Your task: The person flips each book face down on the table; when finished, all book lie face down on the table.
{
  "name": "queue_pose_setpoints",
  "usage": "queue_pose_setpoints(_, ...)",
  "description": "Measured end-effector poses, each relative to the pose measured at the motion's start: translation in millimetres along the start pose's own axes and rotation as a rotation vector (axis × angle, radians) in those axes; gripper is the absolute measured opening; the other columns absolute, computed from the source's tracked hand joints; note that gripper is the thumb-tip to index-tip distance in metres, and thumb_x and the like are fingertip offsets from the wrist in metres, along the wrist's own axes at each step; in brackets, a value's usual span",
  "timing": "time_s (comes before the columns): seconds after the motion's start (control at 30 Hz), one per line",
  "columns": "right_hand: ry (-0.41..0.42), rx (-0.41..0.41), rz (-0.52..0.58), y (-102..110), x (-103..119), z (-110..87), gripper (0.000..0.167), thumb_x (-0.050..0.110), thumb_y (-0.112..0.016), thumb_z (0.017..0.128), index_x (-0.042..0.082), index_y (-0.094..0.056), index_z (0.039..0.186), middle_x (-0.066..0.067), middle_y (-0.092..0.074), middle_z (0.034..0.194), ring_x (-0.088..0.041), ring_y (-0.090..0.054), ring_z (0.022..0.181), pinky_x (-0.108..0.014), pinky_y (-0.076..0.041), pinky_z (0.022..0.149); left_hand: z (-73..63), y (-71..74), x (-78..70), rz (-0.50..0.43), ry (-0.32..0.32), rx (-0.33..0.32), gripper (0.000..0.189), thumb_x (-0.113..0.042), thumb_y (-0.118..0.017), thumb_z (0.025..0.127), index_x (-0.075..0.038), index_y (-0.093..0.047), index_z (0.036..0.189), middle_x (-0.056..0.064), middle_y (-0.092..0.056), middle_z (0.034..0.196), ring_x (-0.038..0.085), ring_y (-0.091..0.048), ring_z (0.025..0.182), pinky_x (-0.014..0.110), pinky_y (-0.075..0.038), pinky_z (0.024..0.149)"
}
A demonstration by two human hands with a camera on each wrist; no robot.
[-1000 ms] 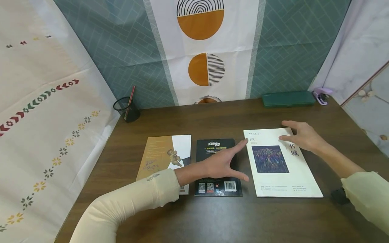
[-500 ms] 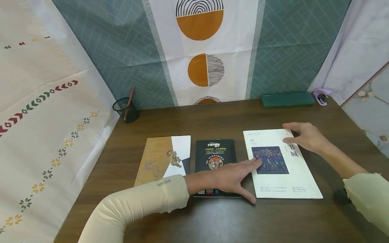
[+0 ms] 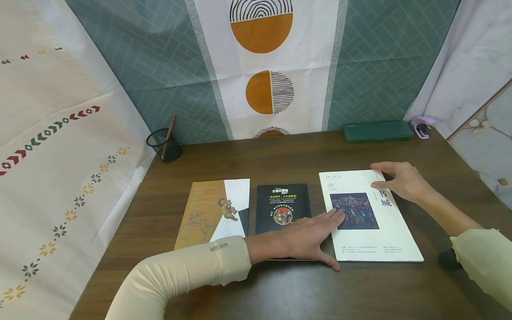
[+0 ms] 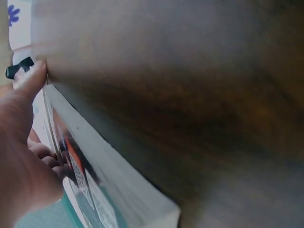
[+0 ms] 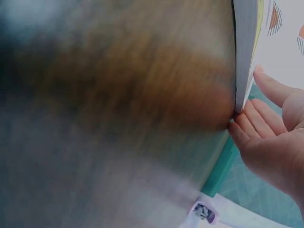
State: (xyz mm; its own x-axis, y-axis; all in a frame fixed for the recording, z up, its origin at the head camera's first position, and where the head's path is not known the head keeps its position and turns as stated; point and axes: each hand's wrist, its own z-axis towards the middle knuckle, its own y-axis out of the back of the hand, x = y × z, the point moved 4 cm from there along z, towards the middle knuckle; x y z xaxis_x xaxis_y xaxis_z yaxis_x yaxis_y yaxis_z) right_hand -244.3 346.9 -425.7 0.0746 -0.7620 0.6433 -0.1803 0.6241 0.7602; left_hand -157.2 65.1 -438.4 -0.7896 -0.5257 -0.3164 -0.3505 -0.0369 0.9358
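A white paperback book (image 3: pixel 384 240) with a dark picture on its cover lies flat on the right of the table. My left hand (image 3: pixel 300 235) reaches across a black book (image 3: pixel 264 209); its straight fingertips rest on the white book's picture, thumb spread toward its lower left corner. My right hand (image 3: pixel 404 180) grips the white book's upper right corner, thumb over the cover and fingers at the far edge. The right wrist view shows those fingers right at the corner of the page block (image 5: pixel 244 52). Left of the black book lies a brown-and-white book (image 3: pixel 204 191), partly under the left sleeve.
At the back left stands a black mesh pen cup (image 3: pixel 173 150) with a red pencil (image 3: pixel 170 126). A green case (image 3: pixel 378 132) and a purple stapler-like tool (image 3: pixel 422 126) sit along the back right. Patterned cloths hang behind and to the left of the table (image 3: pixel 280 164).
My left hand has moved right and toward me, its fingertips coming down onto the white book. The right hand has shifted slightly at the corner. The books stay in place.
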Motion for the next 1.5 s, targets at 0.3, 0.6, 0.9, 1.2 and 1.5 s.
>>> queue_pose_setpoints(0.3,0.018,-0.016,0.004,0.8,-1.2,-0.8,0.066,0.018,-0.08,0.098,-0.01,-0.05,0.15,-0.037,-0.043,0.156,-0.062,-0.037,0.143,-0.076,-0.036,0.109,3.4,9.8,-6.6,0.268,-0.094,0.002,0.108,-0.079,-0.063,0.091,-0.01,-0.031,0.168,0.009,-0.028,0.173,0.015,-0.028,0.157,0.027,-0.046,0.111)
queue_pose_setpoints(0.6,0.005,0.0,0.013,1.7,-2.0,-2.4,0.067,0.02,-0.079,0.099,-0.009,-0.049,0.151,-0.038,-0.041,0.157,-0.062,-0.035,0.144,-0.076,-0.035,0.109,9.8,13.2,-16.6,0.644,-0.265,-0.015,0.097,-0.079,-0.045,0.098,-0.004,-0.047,0.159,0.013,-0.05,0.161,0.019,-0.05,0.146,0.025,-0.048,0.109)
queue_pose_setpoints(0.9,0.02,0.039,0.023,1.1,-0.6,-3.3,0.063,0.016,-0.075,0.101,-0.009,-0.047,0.153,-0.039,-0.039,0.158,-0.063,-0.032,0.145,-0.075,-0.033,0.111,5.7,21.9,-23.3,0.773,-0.433,-0.255,0.077,-0.069,-0.037,0.105,-0.007,-0.067,0.138,0.007,-0.073,0.129,0.015,-0.072,0.112,0.027,-0.058,0.094)
queue_pose_setpoints(1.2,0.106,0.088,0.054,-1.3,-4.1,-8.1,0.056,-0.009,-0.062,0.1,-0.009,-0.046,0.154,-0.04,-0.038,0.158,-0.065,-0.03,0.145,-0.077,-0.033,0.109,-0.5,48.7,-19.9,0.592,-0.498,-0.396,0.058,-0.057,-0.059,0.103,-0.01,-0.073,0.134,0.002,-0.075,0.13,0.013,-0.072,0.117,0.024,-0.06,0.086)
queue_pose_setpoints(1.5,0.194,0.133,0.072,-1.4,-7.4,-13.4,0.064,-0.001,-0.072,0.098,-0.009,-0.045,0.156,-0.036,-0.042,0.158,-0.063,-0.034,0.144,-0.077,-0.036,0.106,-7.3,68.9,-15.7,0.489,-0.482,-0.44,0.049,-0.047,-0.062,0.105,-0.009,-0.073,0.134,0.002,-0.075,0.13,0.011,-0.072,0.118,0.016,-0.052,0.065)
